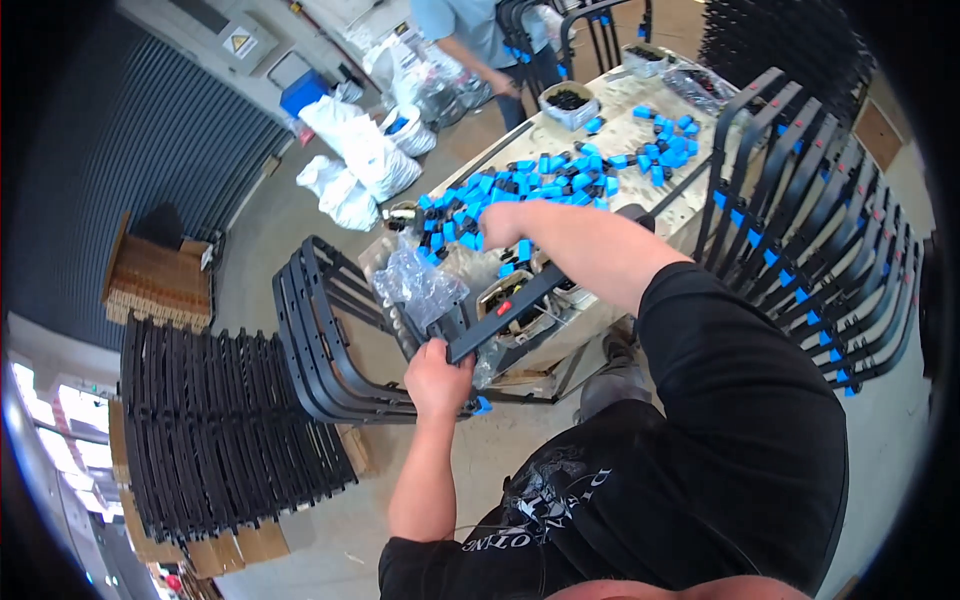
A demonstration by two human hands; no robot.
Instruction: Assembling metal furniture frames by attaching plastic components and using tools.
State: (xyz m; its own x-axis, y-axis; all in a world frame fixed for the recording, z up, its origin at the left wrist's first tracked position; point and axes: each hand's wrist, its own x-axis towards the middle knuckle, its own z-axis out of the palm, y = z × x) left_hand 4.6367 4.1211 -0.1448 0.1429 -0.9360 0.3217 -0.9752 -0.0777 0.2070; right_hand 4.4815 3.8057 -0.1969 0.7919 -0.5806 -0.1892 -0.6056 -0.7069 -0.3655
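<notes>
My left hand [438, 381] is closed round the near end of a black tubular frame [506, 309] with a small red mark on its bar. This frame slants up to the right, passing under my right forearm. Over the table, my right hand [503, 224] reaches into a heap of blue-and-black plastic parts [570, 182]. Its fingers curl downward among them; what they hold, if anything, is hidden. Close to the left hand lies a crumpled clear plastic bag [420, 284]. Beneath the frame stands an open box of small dark parts [497, 296].
Black frames with blue pieces stand in a row at the right [800, 240]; several more lean at the left [325, 340]. Dark slatted parts [225, 430] are stacked at far left. A person [490, 50] stands across the table [670, 205]. White sacks [355, 155] lie on the floor.
</notes>
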